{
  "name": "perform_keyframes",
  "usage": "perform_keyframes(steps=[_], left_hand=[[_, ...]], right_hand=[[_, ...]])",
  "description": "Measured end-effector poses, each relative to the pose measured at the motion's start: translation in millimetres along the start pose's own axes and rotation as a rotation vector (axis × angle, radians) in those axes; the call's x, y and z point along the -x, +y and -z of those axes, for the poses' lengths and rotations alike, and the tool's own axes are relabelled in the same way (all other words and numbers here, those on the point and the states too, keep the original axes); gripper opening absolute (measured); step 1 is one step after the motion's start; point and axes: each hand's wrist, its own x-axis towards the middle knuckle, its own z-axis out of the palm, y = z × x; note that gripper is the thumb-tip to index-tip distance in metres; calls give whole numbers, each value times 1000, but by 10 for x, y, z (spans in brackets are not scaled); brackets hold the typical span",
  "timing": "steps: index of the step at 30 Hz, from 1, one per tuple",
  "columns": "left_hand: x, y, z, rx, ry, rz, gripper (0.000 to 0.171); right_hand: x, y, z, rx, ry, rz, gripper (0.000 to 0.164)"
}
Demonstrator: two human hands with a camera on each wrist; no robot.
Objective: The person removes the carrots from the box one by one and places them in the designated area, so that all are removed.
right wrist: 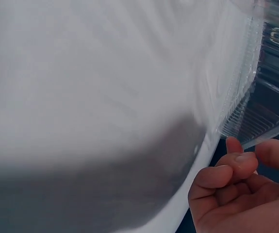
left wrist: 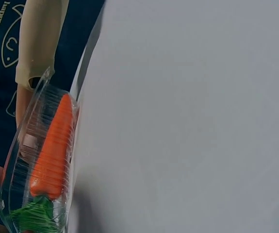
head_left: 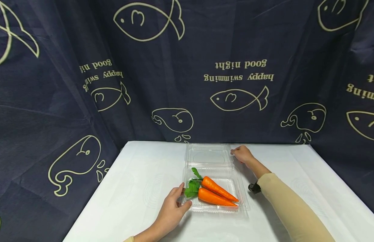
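Observation:
A clear plastic clamshell container [head_left: 241,183] lies opened out on the table, its lid [head_left: 208,156] folded back on the far side. Inside its base are two orange carrots [head_left: 216,197] with green leafy tops, side by side and pointing right. My left hand [head_left: 170,207] rests at the near left corner of the base, thumb and fingers spread apart, close to the leaves. At the lid's right edge, my right hand [head_left: 243,154] pinches the clear plastic between thumb and fingertip; the right wrist view shows the lid corner [right wrist: 255,119] there, the other fingers curled.
The container stands on a white-covered table [head_left: 138,168]. Dark blue curtains [head_left: 187,74] with fish and whale drawings hang behind and along both sides. A small black device [head_left: 254,188] sits at the right wrist, by the sleeve cuff.

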Motion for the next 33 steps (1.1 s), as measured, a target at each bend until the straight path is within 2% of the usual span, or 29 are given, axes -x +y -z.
perform_keyframes(steps=[7, 13, 21, 33], left_hand=[[-4, 19, 6, -20, -1, 2, 75], [-7, 14, 10, -25, 3, 1, 76], [8, 1, 0, -18, 0, 13, 76], [17, 7, 2, -36, 12, 6, 76]], right_hand=[[86, -13, 109, 18, -35, -7, 51], [195, -64, 152, 38, -20, 18, 47], [437, -150, 150, 79, -5, 115, 43], [709, -318, 156, 59, -17, 132, 39]])
